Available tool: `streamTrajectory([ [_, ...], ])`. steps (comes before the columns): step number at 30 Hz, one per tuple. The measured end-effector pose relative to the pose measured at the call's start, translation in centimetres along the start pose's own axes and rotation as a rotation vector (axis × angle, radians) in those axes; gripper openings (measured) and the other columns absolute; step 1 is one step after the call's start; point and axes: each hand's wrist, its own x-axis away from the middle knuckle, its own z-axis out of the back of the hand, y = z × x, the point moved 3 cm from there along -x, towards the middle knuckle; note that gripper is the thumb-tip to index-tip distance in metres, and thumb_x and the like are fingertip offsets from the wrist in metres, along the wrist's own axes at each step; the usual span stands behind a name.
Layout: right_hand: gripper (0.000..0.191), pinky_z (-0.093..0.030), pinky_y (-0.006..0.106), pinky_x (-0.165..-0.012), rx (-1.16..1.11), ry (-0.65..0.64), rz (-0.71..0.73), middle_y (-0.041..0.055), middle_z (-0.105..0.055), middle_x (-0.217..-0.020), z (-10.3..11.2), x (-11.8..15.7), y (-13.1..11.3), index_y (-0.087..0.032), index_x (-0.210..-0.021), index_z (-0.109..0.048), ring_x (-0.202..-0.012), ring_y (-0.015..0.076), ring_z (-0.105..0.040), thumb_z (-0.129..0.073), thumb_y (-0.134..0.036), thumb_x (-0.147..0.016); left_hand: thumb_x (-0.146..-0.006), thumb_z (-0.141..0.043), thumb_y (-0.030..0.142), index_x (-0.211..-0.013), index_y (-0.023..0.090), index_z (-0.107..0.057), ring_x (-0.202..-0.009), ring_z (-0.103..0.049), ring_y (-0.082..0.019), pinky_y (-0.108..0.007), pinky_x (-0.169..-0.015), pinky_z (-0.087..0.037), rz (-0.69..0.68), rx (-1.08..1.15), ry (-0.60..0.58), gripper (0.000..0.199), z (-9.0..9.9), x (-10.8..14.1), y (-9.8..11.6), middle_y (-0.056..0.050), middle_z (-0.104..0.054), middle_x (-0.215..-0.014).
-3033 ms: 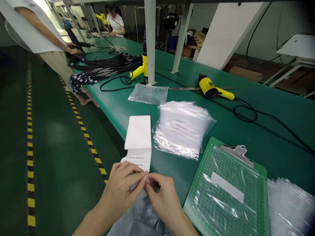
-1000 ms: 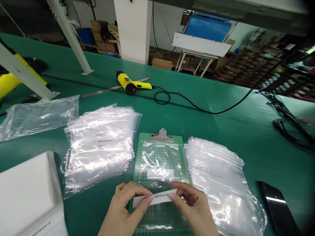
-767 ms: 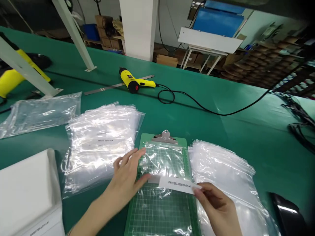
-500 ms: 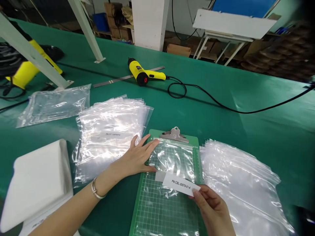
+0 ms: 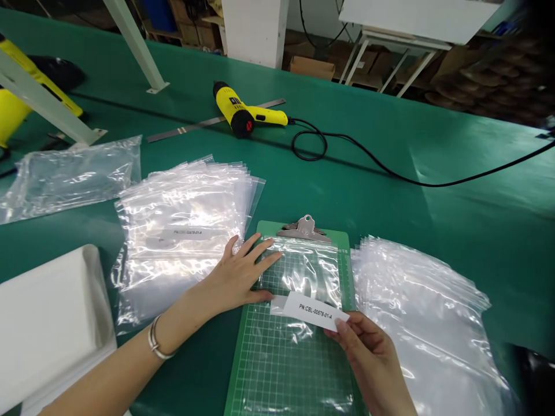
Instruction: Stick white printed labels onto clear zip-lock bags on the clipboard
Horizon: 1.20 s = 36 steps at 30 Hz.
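A green gridded clipboard (image 5: 260, 370) with a metal clip (image 5: 306, 229) lies in front of me, a clear plastic bag (image 5: 299, 271) flat on it. My left hand (image 5: 240, 274) rests with fingers spread on the bag's left side, its thumb beside a pale strip (image 5: 277, 304). Between thumb and fingers of my right hand (image 5: 368, 346) is the right end of a white label (image 5: 314, 311) printed "PN:CBL-00578-01-A". The label is slightly tilted over the middle of the bag and overlaps the strip.
Stacks of clear bags lie left (image 5: 186, 231) and right (image 5: 425, 323) of the clipboard. Farther back are a yellow heat gun (image 5: 234, 110) with a black cord and a metal ruler (image 5: 191, 127). At the left are folded white sheets (image 5: 52, 323), a clear bag (image 5: 78, 173) and white posts (image 5: 134, 43).
The view has shifted, so most things sit higher and farther left in the frame. The label stays in my right hand, and my left fingers still lie spread on the bag.
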Motion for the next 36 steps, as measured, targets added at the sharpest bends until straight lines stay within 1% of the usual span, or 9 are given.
streamTrajectory([
  [4,0.016,-0.048,0.018,-0.065,0.041,-0.039,0.035,0.0014,-0.067,-0.073,-0.1,-0.1,0.5,-0.022,-0.078,-0.069,-0.069,0.0124,-0.059,-0.074,-0.036,-0.071,-0.078,-0.042,0.062,-0.140,0.039,-0.016,-0.142,-0.009,-0.032,-0.069,-0.110,-0.010,0.003,-0.023,-0.004,0.071,-0.1,0.0,0.0,0.000,-0.016,-0.152],
  [8,0.017,-0.047,0.016,-0.064,0.056,-0.022,0.043,0.0004,-0.067,-0.073,-0.1,0.0,0.8,-0.021,-0.077,-0.069,-0.067,0.0109,-0.058,-0.075,-0.035,-0.070,-0.077,-0.041,0.063,-0.140,0.038,-0.016,-0.142,-0.008,-0.032,-0.070,-0.109,-0.010,0.007,-0.025,-0.020,0.073,0.0,0.0,0.0,-0.001,-0.015,-0.152],
  [12,0.021,-0.049,0.016,-0.066,0.020,0.045,-0.018,0.0004,-0.069,-0.075,-0.1,0.0,0.8,-0.022,-0.076,-0.070,-0.070,0.0117,-0.061,-0.080,-0.036,-0.063,-0.066,-0.046,0.073,-0.141,0.037,-0.010,-0.141,-0.004,-0.035,-0.070,-0.108,-0.010,-0.017,-0.021,-0.083,0.091,0.1,-0.2,-0.1,-0.002,-0.008,-0.153],
  [16,0.023,-0.053,0.018,-0.067,-0.096,0.083,-0.064,0.0005,-0.070,-0.074,-0.3,-0.1,0.2,-0.022,-0.071,-0.071,-0.067,0.0133,-0.065,-0.084,-0.034,-0.056,-0.059,-0.056,0.072,-0.142,0.036,-0.004,-0.141,-0.001,-0.037,-0.069,-0.109,-0.009,-0.027,-0.029,-0.122,0.104,0.0,-0.3,-0.3,-0.003,-0.004,-0.153],
  [20,0.024,-0.056,0.021,-0.063,-0.198,0.107,-0.095,0.0013,-0.070,-0.070,-0.6,-0.2,-0.6,-0.021,-0.066,-0.070,-0.058,0.0140,-0.065,-0.087,-0.029,-0.050,-0.061,-0.053,0.073,-0.142,0.036,-0.003,-0.141,0.001,-0.037,-0.068,-0.109,-0.010,-0.034,-0.036,-0.122,0.102,-0.1,-0.3,-0.3,-0.004,-0.002,-0.153],
  [25,0.025,-0.056,0.021,-0.057,-0.236,0.102,-0.073,0.0020,-0.069,-0.065,-0.8,-0.2,-1.2,-0.019,-0.063,-0.069,-0.052,0.0130,-0.063,-0.088,-0.026,-0.048,-0.060,-0.054,0.072,-0.142,0.036,-0.002,-0.141,0.001,-0.037,-0.065,-0.110,-0.013,-0.043,-0.066,-0.124,0.104,-0.2,-0.4,-0.3,-0.003,0.000,-0.153],
  [28,0.024,-0.056,0.021,-0.057,-0.230,0.098,-0.059,0.0018,-0.068,-0.062,-0.9,-0.2,-1.3,-0.019,-0.063,-0.069,-0.052,0.0126,-0.063,-0.087,-0.025,-0.048,-0.060,-0.057,0.070,-0.142,0.035,-0.003,-0.141,0.001,-0.035,-0.063,-0.111,-0.013,-0.041,-0.085,-0.114,0.104,0.0,-0.4,-0.2,-0.003,0.001,-0.153],
  [31,0.024,-0.056,0.020,-0.057,-0.225,0.097,-0.060,0.0014,-0.068,-0.063,-1.0,-0.1,-1.2,-0.020,-0.064,-0.068,-0.053,0.0119,-0.063,-0.087,-0.025,-0.049,-0.062,-0.057,0.068,-0.142,0.034,-0.004,-0.142,0.002,-0.035,-0.061,-0.112,-0.012,-0.033,-0.086,-0.136,0.102,0.2,-0.2,0.0,-0.003,0.001,-0.153],
  [36,0.024,-0.056,0.023,-0.057,-0.214,0.090,-0.055,0.0014,-0.068,-0.062,-0.8,-0.1,-1.2,-0.020,-0.064,-0.067,-0.052,0.0126,-0.063,-0.086,-0.025,-0.051,-0.063,-0.059,0.067,-0.142,0.034,-0.004,-0.141,0.001,-0.036,-0.060,-0.113,-0.011,-0.034,-0.079,-0.142,0.102,0.4,-0.2,0.1,-0.003,0.002,-0.153],
])
